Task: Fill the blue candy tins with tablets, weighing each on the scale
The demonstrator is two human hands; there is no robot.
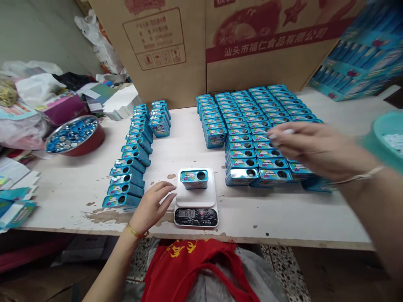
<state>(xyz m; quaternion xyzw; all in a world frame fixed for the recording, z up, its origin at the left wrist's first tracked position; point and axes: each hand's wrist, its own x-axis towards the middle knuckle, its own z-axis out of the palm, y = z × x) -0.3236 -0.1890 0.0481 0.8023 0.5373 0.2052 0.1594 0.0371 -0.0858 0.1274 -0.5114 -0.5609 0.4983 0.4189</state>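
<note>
A small blue tin (194, 179) with a round dark hole in its top sits upright on the white platform of a digital kitchen scale (195, 200), whose display is lit. Just left of the scale, my left hand (155, 204) rests low over the table, fingers apart and holding nothing. My right hand (310, 144) is raised above the right block of blue tins (241, 144), slightly blurred. Its fingers are pinched together around a small white piece (288, 131). The tins below have the same round holes in their tops.
More tins (135, 153) form two rows left of the scale. A red-brown bowl (83, 142) holds blue and silver round caps. At right stands a green bowl (378, 134) with white pieces. A large cardboard box (176, 84) walls the back; blue display boxes (355, 67) are stacked behind right.
</note>
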